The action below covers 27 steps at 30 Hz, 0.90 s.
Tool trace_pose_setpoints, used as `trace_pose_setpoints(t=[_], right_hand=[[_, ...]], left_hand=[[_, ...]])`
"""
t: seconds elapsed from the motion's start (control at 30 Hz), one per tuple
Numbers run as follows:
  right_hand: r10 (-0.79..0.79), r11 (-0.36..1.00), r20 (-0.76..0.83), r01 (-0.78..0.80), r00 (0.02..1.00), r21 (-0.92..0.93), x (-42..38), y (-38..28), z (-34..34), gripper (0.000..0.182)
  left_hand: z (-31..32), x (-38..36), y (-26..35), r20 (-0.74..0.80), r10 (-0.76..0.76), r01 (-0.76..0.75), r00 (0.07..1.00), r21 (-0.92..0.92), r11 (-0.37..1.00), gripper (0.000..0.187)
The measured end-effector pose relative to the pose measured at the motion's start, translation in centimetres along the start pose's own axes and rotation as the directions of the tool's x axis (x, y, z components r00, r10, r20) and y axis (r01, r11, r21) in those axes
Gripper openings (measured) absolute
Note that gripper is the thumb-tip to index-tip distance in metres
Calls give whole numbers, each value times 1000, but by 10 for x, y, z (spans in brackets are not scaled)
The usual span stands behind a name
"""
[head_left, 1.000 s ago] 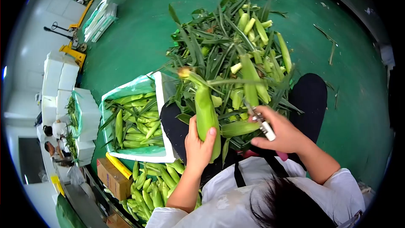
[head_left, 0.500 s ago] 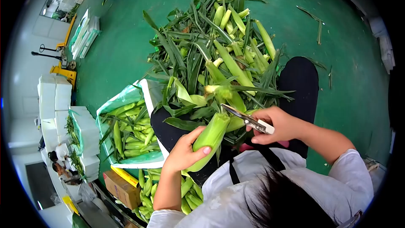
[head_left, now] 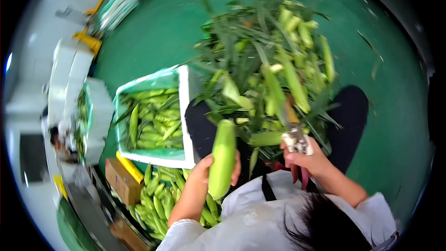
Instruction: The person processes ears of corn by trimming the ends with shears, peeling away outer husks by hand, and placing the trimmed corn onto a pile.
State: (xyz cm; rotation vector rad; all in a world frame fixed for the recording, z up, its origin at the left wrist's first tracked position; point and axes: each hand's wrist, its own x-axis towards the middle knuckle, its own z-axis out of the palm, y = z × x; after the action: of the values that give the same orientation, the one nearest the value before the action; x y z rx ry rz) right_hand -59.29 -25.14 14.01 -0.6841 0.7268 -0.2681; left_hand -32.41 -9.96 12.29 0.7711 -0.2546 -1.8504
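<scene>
An ear of corn (head_left: 222, 160) in its pale green husk stands nearly upright in my left hand (head_left: 203, 171), whose fingers wrap around its lower half. My right hand (head_left: 306, 159) grips pruning shears (head_left: 297, 140) with reddish handles, the blades pointing away from me and blurred by motion. Beyond both hands lies a heap of corn ears and leaves (head_left: 251, 60) on the floor between my knees. Just left of my left knee is a white foam box (head_left: 186, 116) lined with green plastic, holding many husked ears (head_left: 155, 128).
More corn ears (head_left: 162, 200) are piled beside my left arm, next to a cardboard box (head_left: 121, 180). White foam boxes (head_left: 69, 72) are stacked at the left, near a yellow pallet jack (head_left: 88, 42). A person (head_left: 60, 142) is at the far left. Green floor (head_left: 162, 23) surrounds the heap.
The ear of corn has moved left, away from the shears and the heap, toward the foam box. The stem end above it is gone. The whole view has turned left.
</scene>
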Motion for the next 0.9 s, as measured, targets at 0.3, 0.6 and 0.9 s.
trace_pose_setpoints(t=[0.3, 0.6, 0.9], right_hand=[[354, 934, 380, -342, 855, -100, 12, 28, 33, 97], [463, 855, 226, -499, 857, 142, 52, 104, -55, 68], [197, 975, -236, -216, 952, -56, 19, 49, -8, 56]], left_hand=[[-166, -408, -104, -920, 149, -799, -361, 388, 460, 46], [-277, -383, -9, -734, 277, -598, -620, 671, 438, 49], [-489, -205, 218, -607, 722, 656, -333, 401, 640, 77]])
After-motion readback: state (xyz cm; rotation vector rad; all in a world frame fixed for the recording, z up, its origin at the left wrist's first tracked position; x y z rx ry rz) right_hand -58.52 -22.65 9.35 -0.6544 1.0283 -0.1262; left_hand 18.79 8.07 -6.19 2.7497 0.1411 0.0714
